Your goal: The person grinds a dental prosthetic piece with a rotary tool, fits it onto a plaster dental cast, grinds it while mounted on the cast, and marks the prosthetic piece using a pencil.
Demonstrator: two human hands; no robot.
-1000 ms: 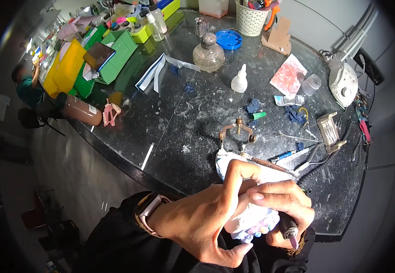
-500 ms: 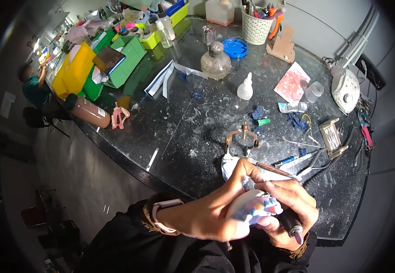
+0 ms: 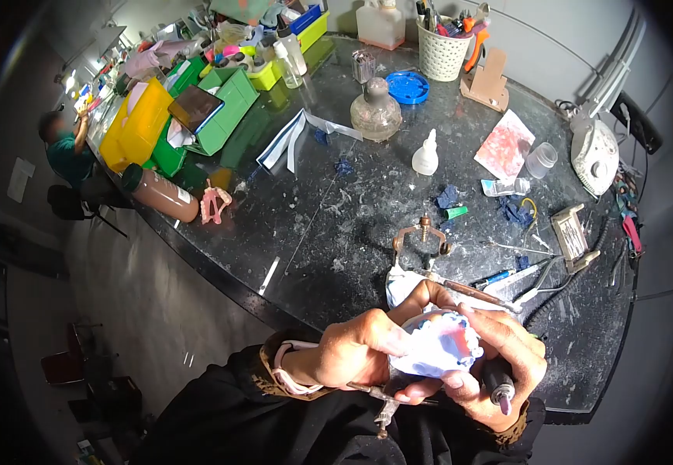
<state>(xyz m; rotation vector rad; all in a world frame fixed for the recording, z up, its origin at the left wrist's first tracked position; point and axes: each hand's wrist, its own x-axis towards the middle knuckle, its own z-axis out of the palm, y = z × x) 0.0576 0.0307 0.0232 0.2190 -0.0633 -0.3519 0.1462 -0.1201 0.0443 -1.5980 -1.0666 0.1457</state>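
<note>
Dark, dusty bench top [image 3: 328, 232] spreads across the middle of the frame. At lower centre, a white-and-blue dental model [image 3: 438, 349] sits between the hands: the left hand [image 3: 363, 345] grasps its left side; the right hand [image 3: 511, 349] touches its right edge while gripping a dark handpiece [image 3: 497, 378]. The handpiece lies just right of the model, its long axis running down the frame, tip towards the lower edge and apart from the model. Below the left hand juts a metal screw piece [image 3: 383, 418]; above the hands stands a coppery metal frame [image 3: 423, 231].
</note>
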